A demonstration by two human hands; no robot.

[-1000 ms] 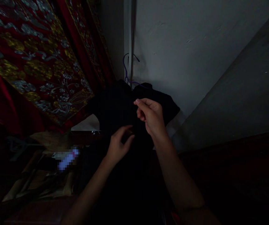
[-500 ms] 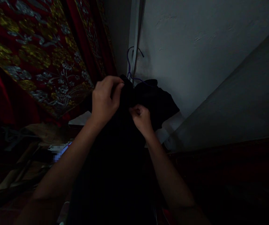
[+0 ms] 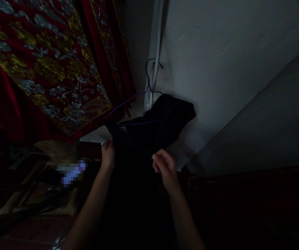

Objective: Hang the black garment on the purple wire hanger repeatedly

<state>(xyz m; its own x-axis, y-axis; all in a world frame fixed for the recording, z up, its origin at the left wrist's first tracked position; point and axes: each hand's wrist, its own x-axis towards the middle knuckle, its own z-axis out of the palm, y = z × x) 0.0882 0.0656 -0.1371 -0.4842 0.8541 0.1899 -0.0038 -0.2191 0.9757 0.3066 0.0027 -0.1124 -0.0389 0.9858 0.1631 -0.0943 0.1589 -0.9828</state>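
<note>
A black garment [image 3: 174, 113] hangs on a thin purple hanger [image 3: 132, 98], whose hook is caught near the pale strip on the wall. The hanger's left arm is bare along most of its length, while dark cloth covers its right end. My left hand [image 3: 108, 155] is closed on the garment's left edge, just below that arm's tip. Right of it and slightly lower, my right hand [image 3: 166, 169] has curled fingers pinching the front of the cloth. Below both hands the garment merges into shadow, and its lower part cannot be made out.
A red cloth with gold and silver embroidery [image 3: 49, 67] hangs at the left. Behind the hanger, a pale strip [image 3: 157, 38] runs down the grey wall [image 3: 217, 69]. A blurred-out bluish item [image 3: 73, 173] lies at lower left, among dim wooden pieces.
Both hands have moved down, the left also a little leftward and the right slightly rightward. The garment's neck is spread wider, baring the hanger's left arm and lower bar.
</note>
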